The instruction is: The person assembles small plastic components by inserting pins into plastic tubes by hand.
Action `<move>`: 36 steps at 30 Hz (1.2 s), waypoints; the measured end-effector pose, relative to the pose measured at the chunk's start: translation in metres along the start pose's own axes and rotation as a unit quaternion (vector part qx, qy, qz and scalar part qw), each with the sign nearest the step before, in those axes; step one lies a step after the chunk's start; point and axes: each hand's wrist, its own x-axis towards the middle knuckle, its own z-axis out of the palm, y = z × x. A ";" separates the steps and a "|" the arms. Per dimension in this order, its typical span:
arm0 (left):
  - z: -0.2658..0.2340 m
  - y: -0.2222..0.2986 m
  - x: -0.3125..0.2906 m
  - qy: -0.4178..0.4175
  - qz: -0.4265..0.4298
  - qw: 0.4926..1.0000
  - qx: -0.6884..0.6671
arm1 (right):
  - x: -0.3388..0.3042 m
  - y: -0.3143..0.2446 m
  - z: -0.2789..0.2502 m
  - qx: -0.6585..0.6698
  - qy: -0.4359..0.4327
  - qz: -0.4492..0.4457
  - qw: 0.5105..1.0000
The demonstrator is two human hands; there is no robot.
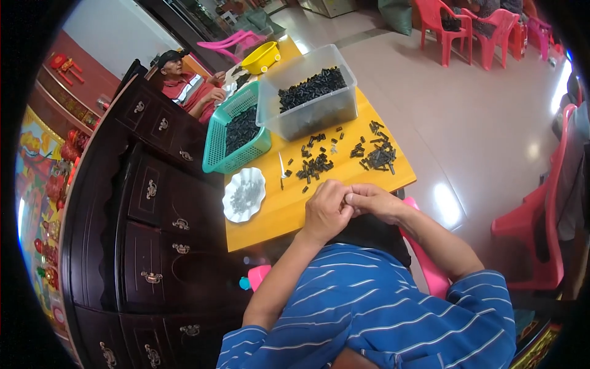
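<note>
My left hand [327, 209] and my right hand [372, 202] meet just over the near edge of the yellow table [279, 227]. Both have their fingers closed, thumbs and fingertips pressed together; whatever is pinched there is too small or hidden to name. Beyond my left hand lies a loose pile of short black pieces [314, 166]. A second pile of longer black pieces [381, 155] is at the table's right. To the left, a white scalloped dish [230, 212] carries small greyish-clear bits [247, 193]. Between the dish and the first pile rests a thin white stick-like tool [282, 165] with a dark tip.
A clear plastic bin [307, 125] and a green basket [216, 149], both with black pieces, stand farther back. Behind them is a yellow basin [260, 58]. A co-worker [184, 89] sits at the far left. Dark drawers [163, 203] flank the table; red chairs [534, 227] stand right.
</note>
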 end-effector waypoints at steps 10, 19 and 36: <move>0.000 0.004 -0.007 0.052 0.032 0.998 0.031 | 0.000 -0.001 -0.005 -0.042 -0.017 -0.024 0.999; -0.009 0.005 -0.012 -0.028 -0.051 0.992 -0.116 | -0.002 0.001 -0.015 -0.056 -0.025 -0.022 0.998; -0.008 0.009 -0.016 0.022 -0.070 0.986 -0.148 | -0.004 0.001 -0.010 -0.036 0.056 -0.012 0.998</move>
